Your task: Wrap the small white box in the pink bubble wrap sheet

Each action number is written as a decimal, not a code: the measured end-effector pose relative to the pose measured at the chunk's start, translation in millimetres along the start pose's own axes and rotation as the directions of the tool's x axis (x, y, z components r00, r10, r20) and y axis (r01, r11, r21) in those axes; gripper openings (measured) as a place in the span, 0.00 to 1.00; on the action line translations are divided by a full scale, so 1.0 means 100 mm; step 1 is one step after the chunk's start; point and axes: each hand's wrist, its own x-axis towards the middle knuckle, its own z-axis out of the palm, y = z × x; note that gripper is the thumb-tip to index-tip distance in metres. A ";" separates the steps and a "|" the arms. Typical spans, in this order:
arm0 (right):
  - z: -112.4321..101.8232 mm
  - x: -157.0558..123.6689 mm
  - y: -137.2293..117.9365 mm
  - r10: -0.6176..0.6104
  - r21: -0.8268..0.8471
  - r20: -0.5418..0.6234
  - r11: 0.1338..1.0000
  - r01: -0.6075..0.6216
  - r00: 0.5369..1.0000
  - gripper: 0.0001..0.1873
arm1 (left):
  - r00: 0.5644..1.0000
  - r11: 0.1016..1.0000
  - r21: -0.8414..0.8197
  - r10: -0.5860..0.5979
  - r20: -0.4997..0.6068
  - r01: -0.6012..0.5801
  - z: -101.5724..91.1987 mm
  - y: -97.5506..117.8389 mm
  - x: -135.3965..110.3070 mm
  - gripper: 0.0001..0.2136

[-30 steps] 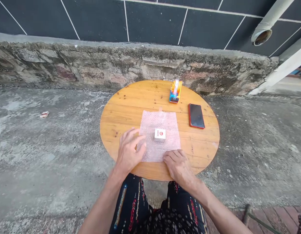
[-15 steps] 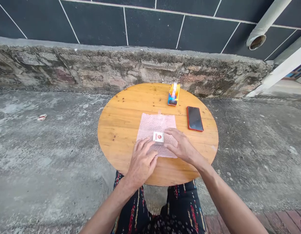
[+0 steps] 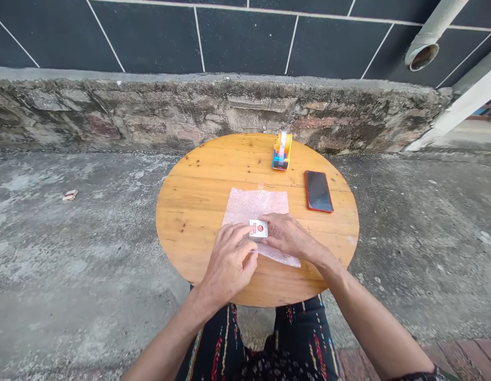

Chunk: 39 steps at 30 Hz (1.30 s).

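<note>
A small white box with a red mark [image 3: 258, 229] lies on a sheet of pinkish bubble wrap [image 3: 256, 205] on a round wooden table [image 3: 189, 201]. My left hand [image 3: 229, 262] and my right hand [image 3: 287, 236] pinch the box from either side, fingers curled against it. The near part of the sheet lies under my hands.
An orange and blue tape dispenser [image 3: 282, 150] stands at the table's far side. A black phone in a red case [image 3: 318, 191] lies to the right of the sheet. A rough stone ledge [image 3: 150, 108] and a dark tiled wall stand behind; concrete floor surrounds the table.
Both hands moved up from the sheet's near edge to the box and closed on its sides. The sheet's near right corner has shifted a little.
</note>
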 end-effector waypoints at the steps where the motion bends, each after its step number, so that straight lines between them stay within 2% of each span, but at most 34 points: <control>1: -0.03 -0.02 0.01 -0.005 0.065 -0.004 0.998 0.005 1.000 0.23 | 1.000 1.000 0.000 0.000 0.010 0.000 0.00 -0.02 0.05 0.06; 4: -0.17 -0.15 0.03 0.079 0.267 -0.024 0.961 -0.070 0.997 0.18 | 0.997 0.998 -0.009 -0.054 0.060 0.055 0.03 -0.13 0.20 0.06; 6: -0.26 -0.25 0.01 0.146 0.346 -0.019 0.929 -0.131 0.989 0.18 | 0.990 0.994 -0.027 -0.107 0.088 0.110 0.06 -0.20 0.27 0.06; 9: -0.33 -0.36 -0.01 0.152 0.390 -0.016 0.911 -0.134 0.988 0.23 | 0.980 0.983 -0.067 -0.163 0.115 0.172 0.10 -0.26 0.35 0.06; 12: -0.28 -0.36 -0.01 0.174 0.361 -0.057 0.922 -0.142 0.983 0.31 | 0.969 0.971 -0.106 -0.197 0.152 0.214 0.14 -0.28 0.39 0.06; 13: -0.24 -0.34 0.01 0.200 0.342 -0.083 0.926 -0.160 0.976 0.30 | 0.965 0.967 -0.115 -0.206 0.160 0.226 0.15 -0.28 0.40 0.06; 17: -0.08 -0.31 0.10 0.294 0.372 -0.150 0.902 -0.222 0.944 0.12 | 0.954 0.951 -0.149 -0.243 0.178 0.270 0.17 -0.29 0.41 0.05; 20: -0.01 -0.35 0.14 0.330 0.395 -0.154 0.885 -0.248 0.932 0.11 | 0.947 0.939 -0.186 -0.252 0.199 0.289 0.17 -0.28 0.40 0.05; 24: 0.00 -0.40 0.10 0.353 0.284 -0.172 0.912 -0.297 0.920 0.14 | 0.937 0.921 -0.242 -0.247 0.248 0.306 0.15 -0.26 0.39 0.05; 28: 0.02 -0.43 0.03 0.329 0.119 -0.272 0.944 -0.307 0.905 0.16 | 0.938 0.911 -0.274 -0.242 0.249 0.308 0.14 -0.24 0.38 0.06; 33: 0.11 -0.48 0.03 0.338 0.021 -0.330 0.936 -0.351 0.882 0.21 | 0.927 0.892 -0.297 -0.269 0.261 0.342 0.16 -0.25 0.36 0.05; 35: 0.11 -0.50 0.02 0.284 -0.050 -0.389 0.943 -0.328 0.876 0.21 | 0.923 0.884 -0.303 -0.281 0.263 0.355 0.16 -0.26 0.36 0.05; 37: 0.11 -0.53 -0.05 0.180 -0.171 -0.490 0.940 -0.296 0.853 0.18 | 0.924 0.880 -0.314 -0.283 0.257 0.357 0.16 -0.26 0.36 0.06; 39: 0.12 -0.56 -0.17 0.060 -0.296 -0.520 0.923 -0.246 0.852 0.13 | 0.926 0.879 -0.322 -0.279 0.254 0.353 0.16 -0.26 0.37 0.06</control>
